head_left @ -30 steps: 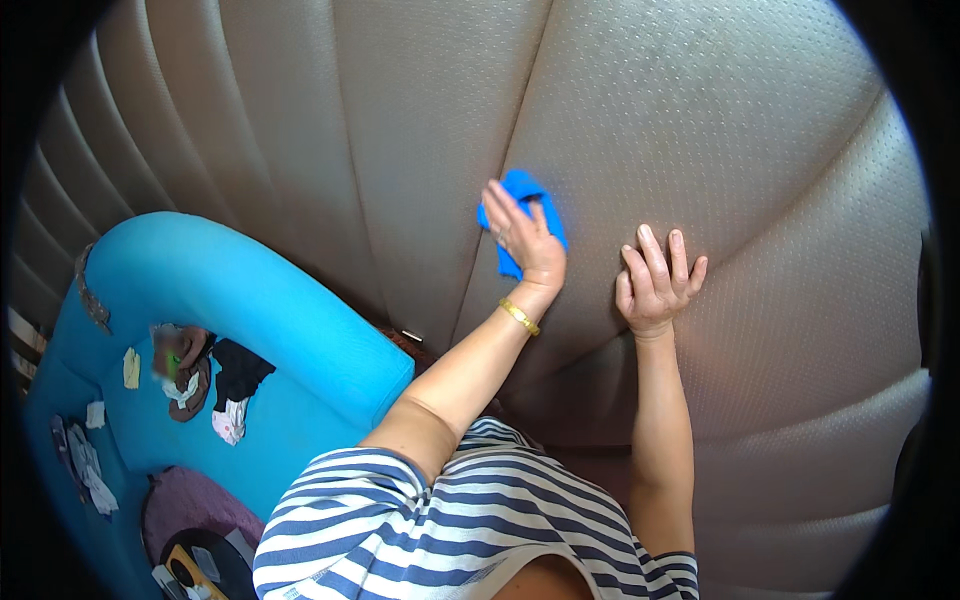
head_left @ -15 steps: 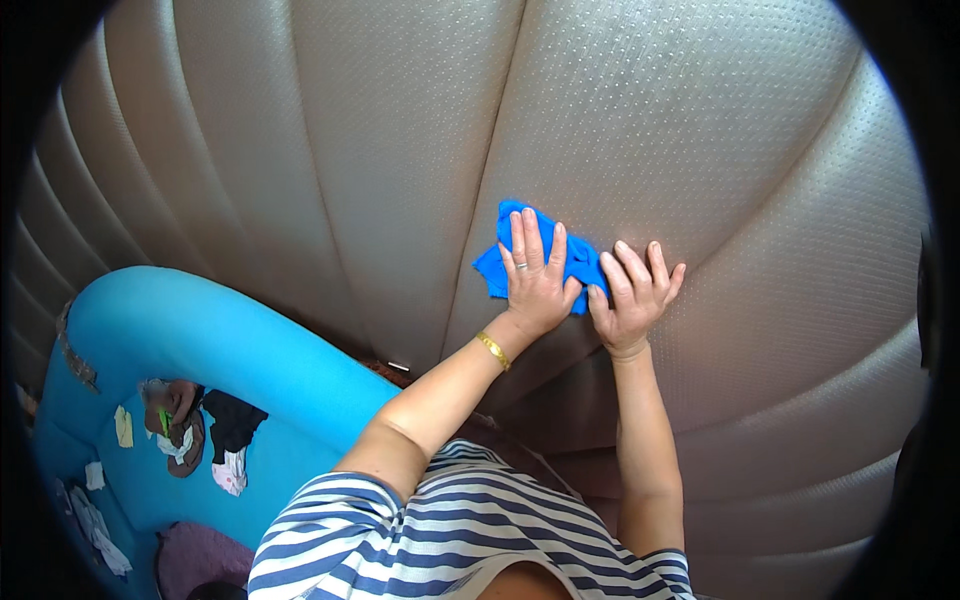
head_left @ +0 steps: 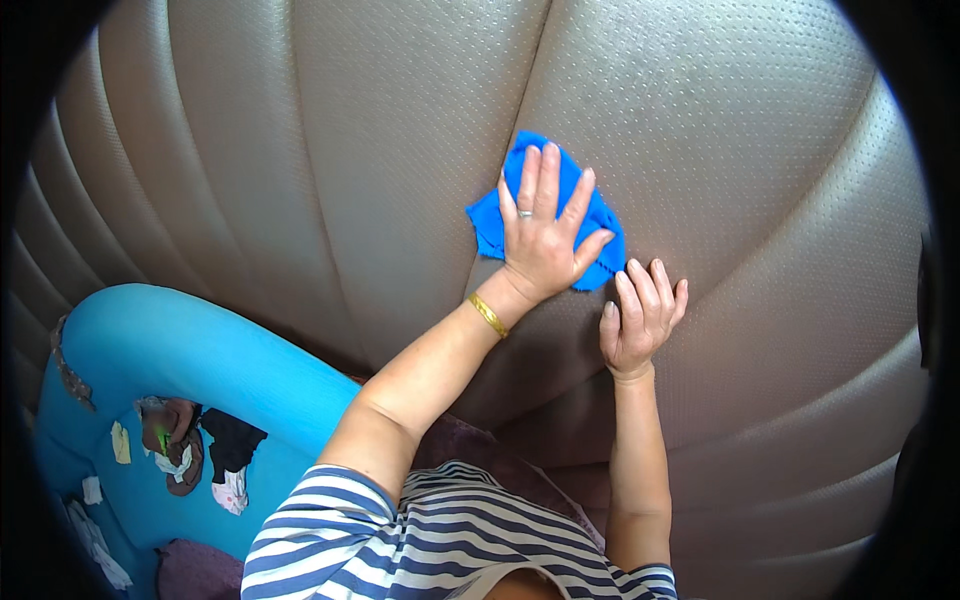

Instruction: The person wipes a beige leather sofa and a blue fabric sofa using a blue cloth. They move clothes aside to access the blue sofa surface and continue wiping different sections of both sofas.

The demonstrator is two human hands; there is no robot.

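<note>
My left hand (head_left: 541, 245) lies flat on a bright blue cloth (head_left: 598, 213), its fingers spread and a ring on one of them. The cloth is pressed against a large padded panel (head_left: 700, 130) with a shiny grey-brown dimpled surface and long seams. To the right and a little lower, my right hand (head_left: 640, 318) is raised by the same panel, fingers loosely extended with nothing in them. Its fingertips are close to the cloth's lower right corner; whether they touch the panel is unclear. A gold bracelet (head_left: 488, 315) circles my left wrist.
At the lower left is a blue sofa (head_left: 230, 335) with a rounded back. On its seat lie a black cloth (head_left: 232, 438), a brown garment (head_left: 186, 470) and several small pieces of fabric. A purple cushion (head_left: 200, 570) shows at the bottom edge.
My left hand has moved up the panel with the cloth, which is spread wider. My right hand has come off the cloth's edge and is slightly lower.
</note>
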